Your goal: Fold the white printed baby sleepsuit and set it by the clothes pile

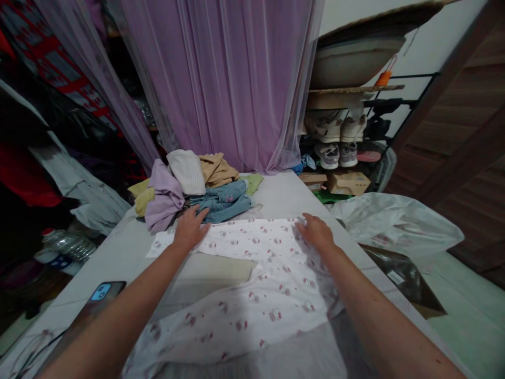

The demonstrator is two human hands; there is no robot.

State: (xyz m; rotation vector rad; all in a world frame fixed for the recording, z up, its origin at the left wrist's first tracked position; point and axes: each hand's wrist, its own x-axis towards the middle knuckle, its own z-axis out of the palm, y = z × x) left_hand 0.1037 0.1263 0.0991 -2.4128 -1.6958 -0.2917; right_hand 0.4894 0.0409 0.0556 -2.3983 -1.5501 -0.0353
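White cotton dotted with small pink prints lay spread across the grey surface in front of the person. The garment reached from the near edge up to the middle of the surface, with one part stretched out to the left. The left hand rested flat on that far left part, fingers open and spread, gripping nothing. The right hand pressed down on the far right corner of the cloth, its fingers likewise open and loosely extended, with nothing pinched that I could see. Between the arms a plain beige patch showed where the cloth was cut away or turned back; I could not tell which.

From where I stood, the work looked to be at an early stage. The garment was laid out and being flattened, its far edge fairly straight, yet the near half was rumpled and no clear fold had been made. Just beyond the hands, at the far left, a pile of clothes in lilac, cream, tan, yellow and blue denim sat heaped and unsorted, and I saw no neat stack anywhere. A phone lay near the left edge beside the left forearm, a plastic bag bulged off to the right, and a purple curtain hung behind it all
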